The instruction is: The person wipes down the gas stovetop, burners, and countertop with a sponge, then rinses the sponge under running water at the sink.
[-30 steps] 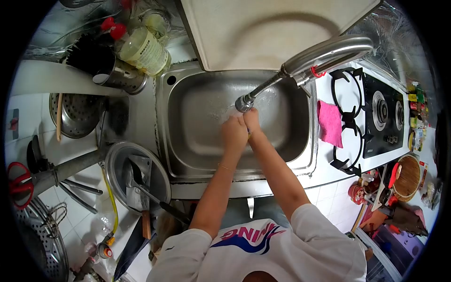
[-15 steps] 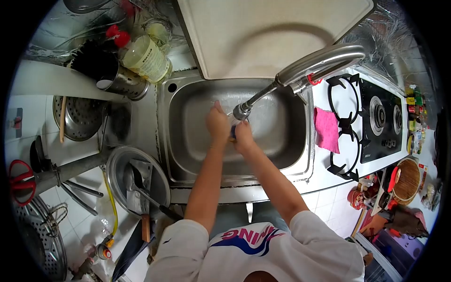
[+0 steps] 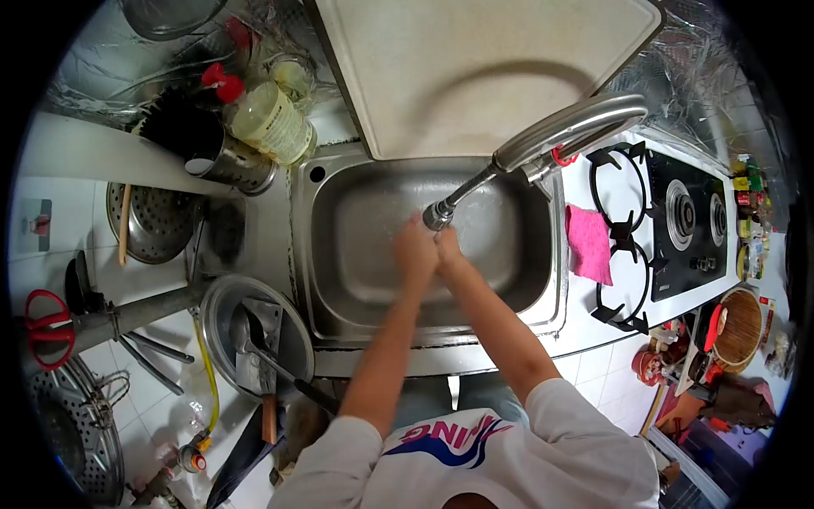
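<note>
Both hands are together over the steel sink (image 3: 365, 276), just below the spray head (image 3: 438, 215) of the tall curved faucet (image 3: 577, 123). My left hand (image 3: 415, 252) is on the left side, its fingers bent in toward the other hand. On the right, my right hand (image 3: 448, 250) touches or nearly touches it, partly behind the spray head. Whatever lies between the fingers is hidden, and the fingertips are too blurred to make out.
A pale board (image 3: 475, 76) leans behind the sink. To the right are a pink cloth (image 3: 588, 246) and a black gas stove (image 3: 691, 225). On the left stand a plastic bottle (image 3: 273, 127), a utensil holder (image 3: 246, 165) and a metal basin (image 3: 219, 327) with a ladle.
The hands have drawn closer together beneath the spray head. A small dark-blue and yellow thing seen between them before is now hidden. The whole view has shifted slightly.
</note>
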`<state>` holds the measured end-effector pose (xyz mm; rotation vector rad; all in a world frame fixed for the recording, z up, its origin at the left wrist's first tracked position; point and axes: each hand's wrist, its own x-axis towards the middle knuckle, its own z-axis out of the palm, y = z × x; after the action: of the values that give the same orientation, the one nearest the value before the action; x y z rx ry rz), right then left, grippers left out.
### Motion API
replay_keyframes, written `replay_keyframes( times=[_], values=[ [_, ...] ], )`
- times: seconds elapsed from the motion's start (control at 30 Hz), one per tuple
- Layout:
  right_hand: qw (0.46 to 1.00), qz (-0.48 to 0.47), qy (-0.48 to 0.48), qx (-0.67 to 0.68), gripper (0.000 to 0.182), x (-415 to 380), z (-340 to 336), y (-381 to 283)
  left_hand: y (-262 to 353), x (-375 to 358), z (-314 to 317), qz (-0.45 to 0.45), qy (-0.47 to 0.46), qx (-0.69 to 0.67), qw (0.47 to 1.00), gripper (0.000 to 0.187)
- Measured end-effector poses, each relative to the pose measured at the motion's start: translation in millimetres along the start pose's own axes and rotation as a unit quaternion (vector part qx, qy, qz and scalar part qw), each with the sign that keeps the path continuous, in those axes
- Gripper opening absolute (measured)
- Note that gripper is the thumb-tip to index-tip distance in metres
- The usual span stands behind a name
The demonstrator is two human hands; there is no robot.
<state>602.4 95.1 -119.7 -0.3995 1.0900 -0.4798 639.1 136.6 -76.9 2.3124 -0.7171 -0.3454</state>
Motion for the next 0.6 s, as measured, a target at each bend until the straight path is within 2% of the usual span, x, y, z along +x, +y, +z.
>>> replay_keyframes(
  times=[0.03, 0.07, 0.1, 0.13, 0.17, 0.2, 0.23, 0.3, 0.33, 0.4, 0.47, 0.53, 0.57, 0.6],
  values=[
    [0.997, 0.035, -0.013, 0.066, 0.018, -5.8, -1.0, 0.4, -16.3, 9.4, 10.7, 0.033, 0.036, 0.035, 0.998, 0.044],
    [0.999, 0.02, -0.028, -0.017, 0.018, -27.9, 8.4, -13.1, -17.9, 36.0, 1.3, -0.07, 0.002, -0.008, 0.998, 0.041],
    [0.999, 0.015, -0.031, -0.018, 0.018, -20.2, 10.8, -16.1, -17.5, 50.7, -3.6, -0.172, -0.035, -0.05, 0.983, 0.038],
    [0.999, 0.023, -0.017, -0.023, 0.018, -17.0, 6.9, -10.7, -28.2, 40.8, 6.0, -0.179, -0.038, -0.049, 0.982, 0.038],
    [0.999, 0.03, -0.006, -0.027, 0.017, -14.7, 4.6, -4.4, -37.8, 29.9, 15.7, -0.097, 0.012, -0.011, 0.995, 0.042],
    [0.997, 0.04, 0.037, 0.051, 0.019, -16.7, 7.9, -9.6, -40.4, 31.9, 23.7, -0.006, 0.069, 0.024, 0.997, 0.046],
    [0.997, 0.039, 0.033, 0.05, 0.019, -11.0, 5.2, -13.1, -25.1, 23.4, 17.9, -0.005, 0.072, 0.023, 0.997, 0.046],
    [0.997, -0.011, -0.068, -0.04, 0.016, 0.1, -8.1, -8.9, 10.5, -5.9, -2.6, -0.047, -0.013, -0.043, 0.998, 0.045],
    [0.996, 0.063, 0.021, 0.057, 0.016, 6.5, -1.3, 0.0, 0.8, 9.4, 0.0, -0.117, -0.059, -0.023, 0.991, 0.047],
    [0.998, 0.043, 0.024, 0.03, 0.018, 5.7, -2.5, 1.1, -2.5, 37.2, -6.4, -0.148, -0.032, -0.046, 0.987, 0.046],
    [0.998, 0.039, 0.041, 0.009, 0.019, -17.4, -7.7, 10.0, -28.3, 30.3, -6.2, -0.19, -0.019, -0.056, 0.98, 0.046],
    [0.999, -0.033, 0.001, 0.04, 0.026, -35.4, 6.1, -16.9, -49.6, 38.9, 8.7, -0.176, 0.055, -0.26, 0.948, 0.044],
    [0.996, -0.066, -0.014, 0.056, 0.031, -45.5, 8.5, -27.9, -52.9, 34.2, 8.9, -0.175, 0.053, -0.261, 0.948, 0.044],
    [0.992, -0.085, -0.074, 0.06, 0.021, -53.6, 3.0, -32.7, -48.1, 21.4, -3.5, -0.207, 0.045, -0.398, 0.893, 0.041]
  ],
)
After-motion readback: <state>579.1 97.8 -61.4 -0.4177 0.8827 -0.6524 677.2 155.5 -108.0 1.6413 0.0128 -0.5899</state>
